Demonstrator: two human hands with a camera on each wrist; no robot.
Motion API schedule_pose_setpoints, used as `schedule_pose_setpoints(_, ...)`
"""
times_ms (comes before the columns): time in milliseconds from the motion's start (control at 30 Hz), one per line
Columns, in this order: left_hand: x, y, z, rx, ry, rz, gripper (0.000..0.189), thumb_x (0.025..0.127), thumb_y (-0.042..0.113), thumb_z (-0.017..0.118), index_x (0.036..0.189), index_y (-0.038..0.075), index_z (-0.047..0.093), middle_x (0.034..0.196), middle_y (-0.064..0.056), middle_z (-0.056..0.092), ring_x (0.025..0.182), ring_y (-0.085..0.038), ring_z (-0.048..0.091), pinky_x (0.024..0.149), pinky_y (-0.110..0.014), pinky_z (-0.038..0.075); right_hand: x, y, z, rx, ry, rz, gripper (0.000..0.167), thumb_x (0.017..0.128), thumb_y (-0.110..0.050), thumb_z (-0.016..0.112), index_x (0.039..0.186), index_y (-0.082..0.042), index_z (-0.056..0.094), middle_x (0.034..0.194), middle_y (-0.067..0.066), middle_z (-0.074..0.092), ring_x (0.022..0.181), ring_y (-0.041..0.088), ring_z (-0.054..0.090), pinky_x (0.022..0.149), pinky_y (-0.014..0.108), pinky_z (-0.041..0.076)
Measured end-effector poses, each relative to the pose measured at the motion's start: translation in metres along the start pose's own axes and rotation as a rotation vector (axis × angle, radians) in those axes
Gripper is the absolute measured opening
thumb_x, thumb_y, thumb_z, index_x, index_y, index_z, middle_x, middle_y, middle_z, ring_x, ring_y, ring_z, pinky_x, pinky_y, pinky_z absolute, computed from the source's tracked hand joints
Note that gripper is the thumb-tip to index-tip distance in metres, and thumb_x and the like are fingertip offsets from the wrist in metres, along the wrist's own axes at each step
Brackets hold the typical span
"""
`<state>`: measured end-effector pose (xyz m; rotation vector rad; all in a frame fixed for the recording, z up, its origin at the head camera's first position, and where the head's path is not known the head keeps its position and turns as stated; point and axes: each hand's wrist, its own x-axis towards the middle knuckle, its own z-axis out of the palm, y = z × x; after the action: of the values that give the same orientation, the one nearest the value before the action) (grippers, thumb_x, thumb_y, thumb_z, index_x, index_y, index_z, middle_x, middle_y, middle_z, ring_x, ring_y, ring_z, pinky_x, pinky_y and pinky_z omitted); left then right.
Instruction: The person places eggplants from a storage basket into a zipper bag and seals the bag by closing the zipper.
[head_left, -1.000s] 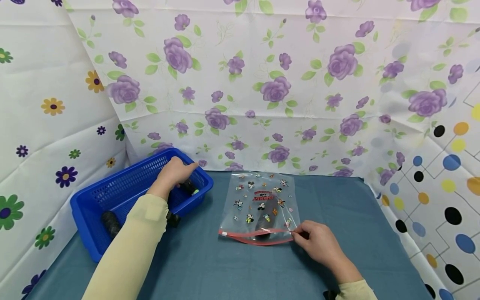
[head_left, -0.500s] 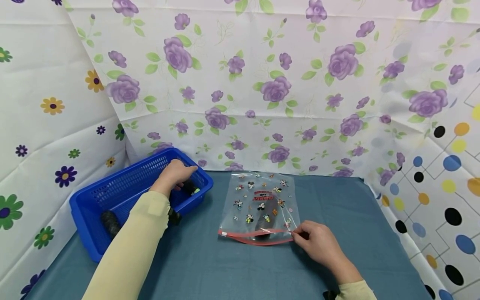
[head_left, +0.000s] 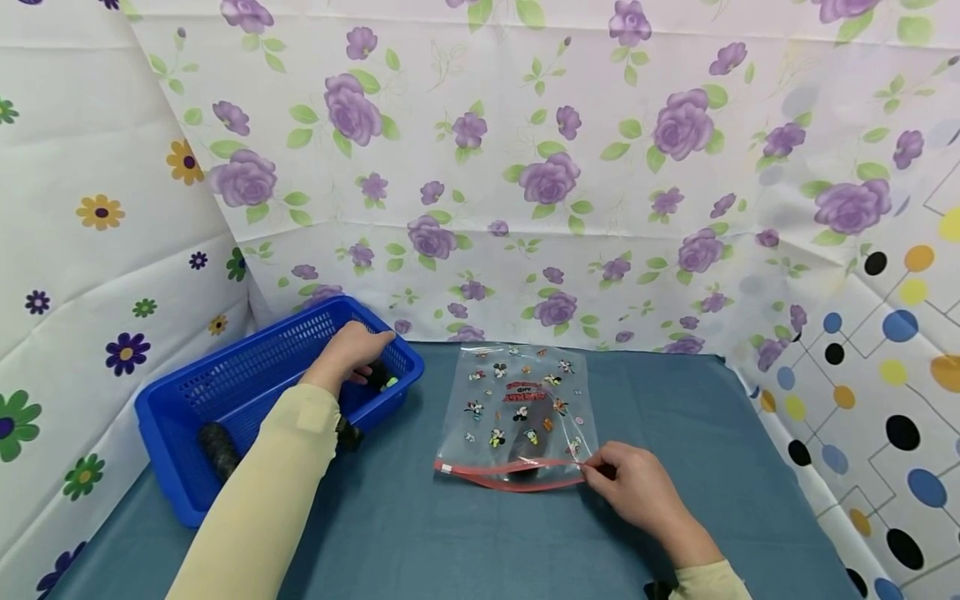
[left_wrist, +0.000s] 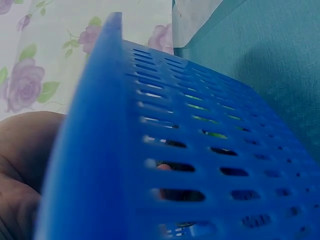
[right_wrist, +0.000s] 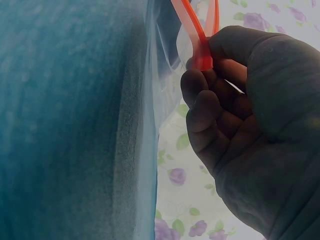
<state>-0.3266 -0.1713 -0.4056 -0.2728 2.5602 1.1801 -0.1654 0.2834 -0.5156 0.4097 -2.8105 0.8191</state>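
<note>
My left hand (head_left: pixel 348 354) reaches into a blue plastic basket (head_left: pixel 161 417), its fingers at a dark object with a yellow-green end (head_left: pixel 380 377). Through the slots of the basket wall (left_wrist: pixel 210 95), the left wrist view shows a fingertip (left_wrist: pixel 164 167) beside dark and green parts; I cannot tell whether the fingers hold them. My right hand (head_left: pixel 633 492) pinches the right end of the red zip strip (head_left: pixel 510 479) on a clear zip bag (head_left: pixel 465 400) printed with cartoon figures. A dark, elongated object (head_left: pixel 528 433) shows through the bag. In the right wrist view, thumb and fingers grip the red strip's end (right_wrist: pixel 202 57).
A dark, mottled, roll-shaped object (head_left: pixel 217 450) lies in the basket's near left part. Blue-green cloth (head_left: pixel 480 550) covers the table. A flowered sheet (head_left: pixel 480 167) rises behind it, with patterned sheets at both sides.
The left hand has dropped slightly inside the basket, and more of the dark object's near side shows. The right hand keeps its pinch on the bag's corner. The head view has shifted slightly.
</note>
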Motion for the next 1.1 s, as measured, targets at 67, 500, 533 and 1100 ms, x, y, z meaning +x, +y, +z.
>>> schedule_pose_setpoints(67, 0.0, -0.001, 0.0, 0.003, 0.003, -0.001, 0.067, 0.116, 0.045, 0.053, 0.156, -0.008, 0.046, 0.149, -0.03, 0.053, 0.109, -0.04, 0.07, 0.084, -0.049, 0.067, 0.0, 0.0, 0.0, 0.001, -0.001, 0.002, 0.019, 0.096, -0.013, 0.088, 0.087, -0.028, 0.08, 0.082, -0.017, 0.063, 0.069, -0.001, 0.055, 0.065, 0.029, 0.052)
schedule_pose_setpoints(500, 0.009, -0.011, 0.002, 0.021, 0.072, -0.037, 0.056, 0.119, 0.034, 0.041, 0.154, -0.009, 0.038, 0.099, -0.017, 0.05, 0.082, -0.029, 0.058, 0.084, -0.051, 0.067, 0.0, 0.0, -0.001, 0.006, -0.013, 0.012, 0.019, 0.097, -0.013, 0.087, 0.087, -0.027, 0.081, 0.083, -0.017, 0.063, 0.07, -0.001, 0.056, 0.065, 0.029, 0.052)
schedule_pose_setpoints(533, 0.009, -0.012, 0.002, 0.03, 0.079, -0.037, 0.057, 0.119, 0.032, 0.041, 0.157, -0.01, 0.035, 0.093, -0.015, 0.048, 0.076, -0.026, 0.057, 0.083, -0.051, 0.067, 0.0, 0.0, -0.001, 0.005, -0.014, 0.012, 0.019, 0.097, -0.013, 0.087, 0.087, -0.027, 0.081, 0.083, -0.017, 0.063, 0.07, 0.0, 0.055, 0.065, 0.029, 0.052)
schedule_pose_setpoints(1100, 0.067, -0.05, 0.003, 0.01, 0.002, -0.027, 0.039, 0.104, 0.024, 0.068, 0.122, -0.01, 0.064, 0.119, -0.027, 0.064, 0.095, -0.043, 0.072, 0.07, -0.05, 0.068, 0.001, 0.0, -0.001, -0.001, -0.021, 0.021, 0.019, 0.097, -0.013, 0.087, 0.087, -0.028, 0.08, 0.083, -0.016, 0.063, 0.07, 0.0, 0.056, 0.065, 0.029, 0.052)
